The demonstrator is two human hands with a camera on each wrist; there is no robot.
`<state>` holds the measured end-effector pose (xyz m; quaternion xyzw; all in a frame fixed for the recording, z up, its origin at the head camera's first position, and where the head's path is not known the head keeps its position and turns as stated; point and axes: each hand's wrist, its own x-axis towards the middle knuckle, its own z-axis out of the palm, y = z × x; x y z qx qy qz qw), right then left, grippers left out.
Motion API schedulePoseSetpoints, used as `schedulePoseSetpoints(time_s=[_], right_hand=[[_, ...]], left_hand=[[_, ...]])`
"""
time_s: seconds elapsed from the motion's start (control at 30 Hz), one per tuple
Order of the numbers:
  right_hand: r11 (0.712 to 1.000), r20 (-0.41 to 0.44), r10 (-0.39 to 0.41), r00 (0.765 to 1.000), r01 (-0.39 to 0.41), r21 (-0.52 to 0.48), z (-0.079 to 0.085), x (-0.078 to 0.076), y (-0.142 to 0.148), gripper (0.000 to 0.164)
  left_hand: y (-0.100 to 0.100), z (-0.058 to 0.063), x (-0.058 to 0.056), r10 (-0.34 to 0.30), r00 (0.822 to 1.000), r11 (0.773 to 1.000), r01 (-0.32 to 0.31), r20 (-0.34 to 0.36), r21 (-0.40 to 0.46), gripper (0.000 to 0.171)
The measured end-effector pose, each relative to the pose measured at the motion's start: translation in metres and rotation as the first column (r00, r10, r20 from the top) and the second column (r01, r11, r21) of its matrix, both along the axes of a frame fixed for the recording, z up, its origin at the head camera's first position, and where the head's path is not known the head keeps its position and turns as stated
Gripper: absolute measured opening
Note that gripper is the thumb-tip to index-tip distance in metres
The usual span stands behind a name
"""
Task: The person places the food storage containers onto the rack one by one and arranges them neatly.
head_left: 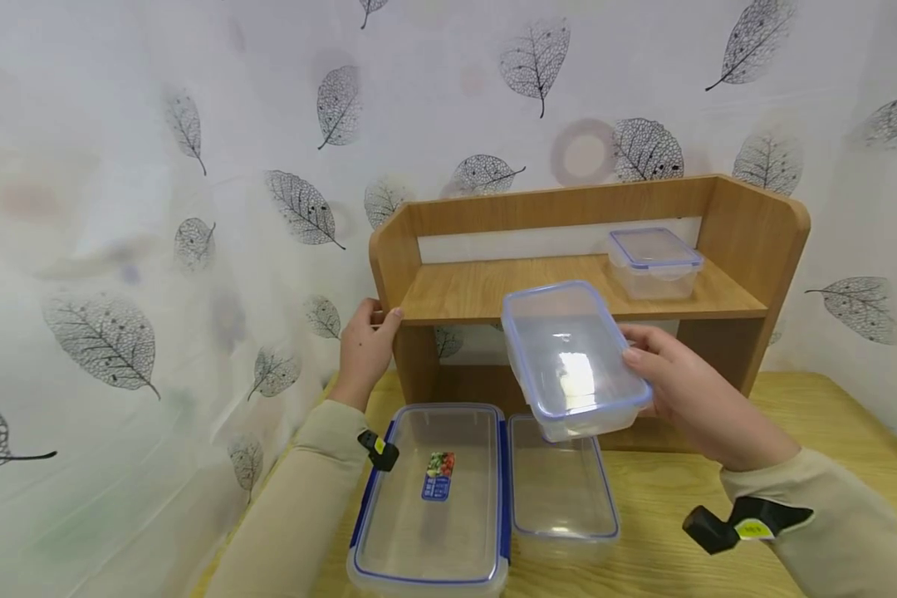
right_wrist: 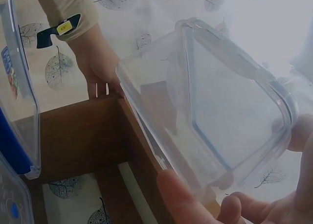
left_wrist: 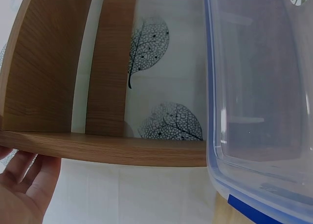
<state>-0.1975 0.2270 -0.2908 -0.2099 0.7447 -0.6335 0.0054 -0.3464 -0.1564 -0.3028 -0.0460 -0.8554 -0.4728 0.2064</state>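
Observation:
My right hand (head_left: 669, 378) grips a clear plastic food container (head_left: 568, 353) with a pale blue rim by its right edge. The container tilts in the air in front of the wooden shelf (head_left: 478, 291). In the right wrist view its see-through body (right_wrist: 210, 101) shows, with fingers (right_wrist: 183, 199) around its lower side. At the shelf's left end, my left hand (head_left: 366, 345) holds the side panel's edge, thumb toward the front. The left wrist view shows its fingers (left_wrist: 41, 180) below the shelf board, partly hidden by the wood.
A smaller lidded container (head_left: 654, 262) stands on the shelf's right end. On the wooden table (head_left: 673, 515) are a large container with dark blue side clips (head_left: 429, 498) and a medium container (head_left: 561, 482), side by side before the shelf. A leaf-patterned wall covering (head_left: 254, 149) hangs behind.

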Motion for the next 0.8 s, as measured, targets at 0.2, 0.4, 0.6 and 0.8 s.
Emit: schedulePoseSetpoints(time_s=[0.2, 0.4, 0.6, 0.8], right_hand=[[1.000, 0.004, 0.016, 1.000, -0.016, -0.001, 0.009, -0.009, -0.014, 0.061], [0.998, 0.049, 0.021, 0.999, -0.018, -0.052, 0.017, -0.024, -0.031, 0.064], [0.995, 0.057, 0.039, 0.998, -0.034, -0.090, 0.022, -0.039, -0.044, 0.060], [0.997, 0.072, 0.015, 0.997, -0.010, -0.075, 0.024, -0.050, -0.053, 0.063]], left_hand=[[0.000, 0.000, 0.000, 0.000, 1.000, 1.000, -0.001, 0.011, 0.006, 0.039], [0.001, 0.001, 0.001, -0.001, 1.000, 1.000, 0.001, 0.004, 0.004, 0.038], [0.000, 0.000, 0.000, -0.003, 1.000, 1.000, 0.003, 0.006, 0.005, 0.039], [0.000, 0.000, 0.000, -0.004, 1.000, 1.000, 0.004, 0.004, 0.005, 0.039]])
